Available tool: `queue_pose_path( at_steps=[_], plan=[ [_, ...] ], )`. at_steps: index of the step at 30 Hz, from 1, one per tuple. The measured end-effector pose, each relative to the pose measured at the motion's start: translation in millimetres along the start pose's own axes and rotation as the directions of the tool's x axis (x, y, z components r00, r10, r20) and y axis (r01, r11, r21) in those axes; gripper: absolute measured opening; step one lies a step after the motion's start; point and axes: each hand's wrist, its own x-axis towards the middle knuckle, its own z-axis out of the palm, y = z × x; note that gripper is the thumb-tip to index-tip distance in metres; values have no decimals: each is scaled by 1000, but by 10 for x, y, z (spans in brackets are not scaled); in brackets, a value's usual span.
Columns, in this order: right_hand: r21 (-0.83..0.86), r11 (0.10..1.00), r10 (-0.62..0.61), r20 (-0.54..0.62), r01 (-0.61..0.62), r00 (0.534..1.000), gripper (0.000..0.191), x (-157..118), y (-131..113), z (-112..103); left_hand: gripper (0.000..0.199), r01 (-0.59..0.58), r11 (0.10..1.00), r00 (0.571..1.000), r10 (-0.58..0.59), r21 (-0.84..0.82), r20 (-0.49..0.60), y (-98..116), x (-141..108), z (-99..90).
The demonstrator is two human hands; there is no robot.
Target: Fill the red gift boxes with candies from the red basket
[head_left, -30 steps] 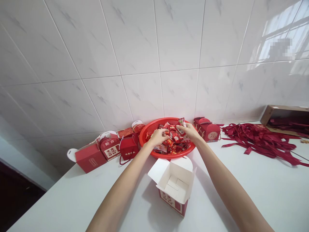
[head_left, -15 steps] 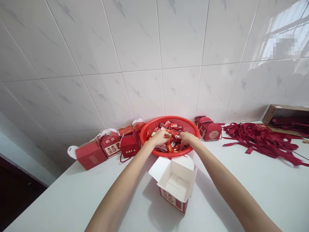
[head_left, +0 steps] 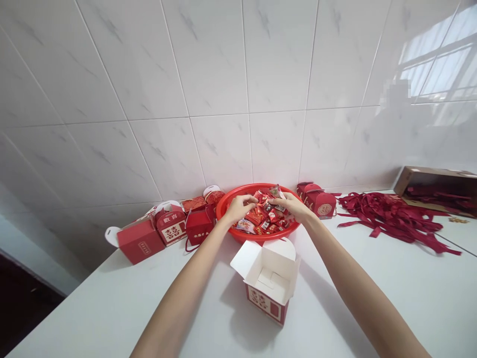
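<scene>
A red plastic basket (head_left: 238,235) full of wrapped candies (head_left: 256,217) stands against the wall. Over its left part is my left hand (head_left: 240,209), fingers bent with a small gap to the thumb and nothing visible between them. My right hand (head_left: 294,206), above the basket's right side, pinches a wrapped candy (head_left: 276,192) between thumb and fingers. Between my forearms a red and white gift box (head_left: 265,304) sits upright in front of the basket. Its flaps are spread, and the white inside shows no contents.
Several red gift boxes (head_left: 141,242) line the wall left of the basket, and more red boxes (head_left: 322,204) stand to its right. Farther right lie a heap of dark red ribbons (head_left: 387,214) and a cardboard box (head_left: 413,175) on its side. All rest on the white table (head_left: 93,318).
Both hands have risen a little out of the candies. My right hand now has a wrapped candy in its fingers. My left hand has shifted slightly left; the view has turned slightly.
</scene>
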Motion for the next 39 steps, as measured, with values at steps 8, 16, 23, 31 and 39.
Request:
queue_pose_path(
  at_steps=[8, 16, 23, 31, 39],
  plan=[
    [-199, 975, -43, 248, 95, 968, 36, -574, -384, 161, 33, 12, 988, 999, -6, -154, 37, 217, -663, -242],
    [-470, 841, -133, 301, 269, 944, 45, -796, -388, 450, 31, 44, 997, 951, -59, 58, 303, 576, -1197, -458],
    [-494, 832, -168, 210, 252, 963, 49, -885, -358, 507, 36, 80, 955, 903, -191, 287, 385, 722, -1355, -484],
    [-368, 876, -218, 272, 311, 937, 36, -878, -322, 590, 65, 43, 925, 878, -214, 377, 427, 831, -1468, -399],
    [-592, 756, -116, 298, 279, 947, 10, -1040, -133, 529, 60, 24, 931, 859, -206, 365, 468, 828, -1465, -399]
  ],
)
